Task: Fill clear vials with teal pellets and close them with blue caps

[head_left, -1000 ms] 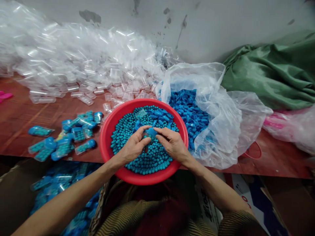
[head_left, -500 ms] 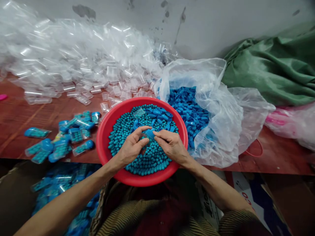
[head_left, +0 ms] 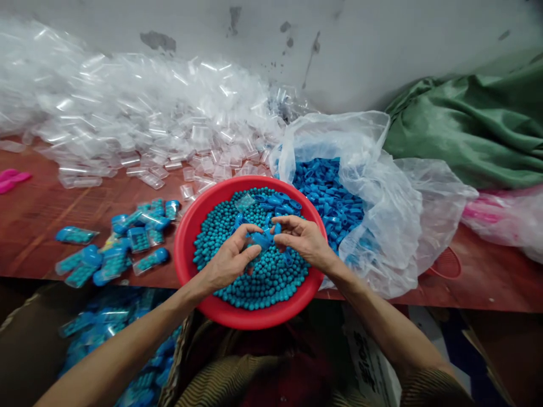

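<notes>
Both your left hand (head_left: 229, 259) and right hand (head_left: 306, 242) pinch blue parts (head_left: 263, 241) over the basin (head_left: 183, 249), perhaps so stray beads (head_left: 254, 295) drop inside; cases (head_left: 150, 180) lie beyond it, likely for reach.

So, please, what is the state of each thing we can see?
Left grip, closed on a blue piece.
Right grip, curled beside it; a firm hold is unclear.
Red basin, upright, with no cover.
Teal beads, loose in the basin.
Plastic bag, open, crumpled, blue parts showing.
Filled containers, capped, lying on the table.
Box, open, with more filled containers.
Clear containers, piled loosely.
Green cloth, bunched up.
</notes>
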Motion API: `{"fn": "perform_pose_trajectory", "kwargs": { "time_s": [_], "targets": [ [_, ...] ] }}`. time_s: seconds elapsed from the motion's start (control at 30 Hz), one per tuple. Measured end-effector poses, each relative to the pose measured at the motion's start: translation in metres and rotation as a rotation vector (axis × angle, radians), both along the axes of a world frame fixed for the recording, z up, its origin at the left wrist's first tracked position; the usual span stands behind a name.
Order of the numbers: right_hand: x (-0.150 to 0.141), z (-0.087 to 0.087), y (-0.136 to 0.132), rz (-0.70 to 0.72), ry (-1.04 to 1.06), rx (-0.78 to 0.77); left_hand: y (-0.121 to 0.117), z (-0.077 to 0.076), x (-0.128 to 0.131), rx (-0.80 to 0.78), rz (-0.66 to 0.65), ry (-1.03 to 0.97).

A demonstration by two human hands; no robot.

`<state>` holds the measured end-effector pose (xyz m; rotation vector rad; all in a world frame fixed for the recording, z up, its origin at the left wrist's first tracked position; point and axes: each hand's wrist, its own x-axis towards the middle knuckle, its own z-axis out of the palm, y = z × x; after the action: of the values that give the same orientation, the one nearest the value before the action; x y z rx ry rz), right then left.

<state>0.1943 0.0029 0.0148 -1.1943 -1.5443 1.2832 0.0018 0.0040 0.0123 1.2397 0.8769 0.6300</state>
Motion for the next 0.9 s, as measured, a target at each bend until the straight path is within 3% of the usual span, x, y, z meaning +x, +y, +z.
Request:
{"fn": "perform_pose_trajectory", "kwargs": {
  "time_s": [0.1, 0.2, 0.3, 0.57, 0.73, 0.9],
  "targets": [
    [-0.012, 0.001, -0.006, -0.041, -0.203, 0.211, -0.005, 0.001, 0.006, 0.004, 0.083, -0.024],
    [-0.022, 0.002, -0.016, 0.114, -0.413, 0.353, -0.011, 0.000, 0.009, 0.024, 0.155, -0.021],
    [-0.027, -0.002, -0.024, 0.174, -0.582, 0.383, -0.014, 0.001, 0.009, 0.045, 0.164, -0.033],
    [-0.038, -0.013, -0.032, 0.035, -0.746, 0.482, -0.018, 0.004, 0.012, 0.035, 0.216, -0.087],
    [-0.036, -0.008, -0.032, 0.020, -0.689, 0.451, -0.021, 0.003, 0.015, 0.013, 0.286, -0.101],
    [-0.026, 0.003, -0.024, 0.129, -0.365, 0.226, -0.018, -0.003, 0.007, -0.089, 0.145, -0.099]
  ]
}}
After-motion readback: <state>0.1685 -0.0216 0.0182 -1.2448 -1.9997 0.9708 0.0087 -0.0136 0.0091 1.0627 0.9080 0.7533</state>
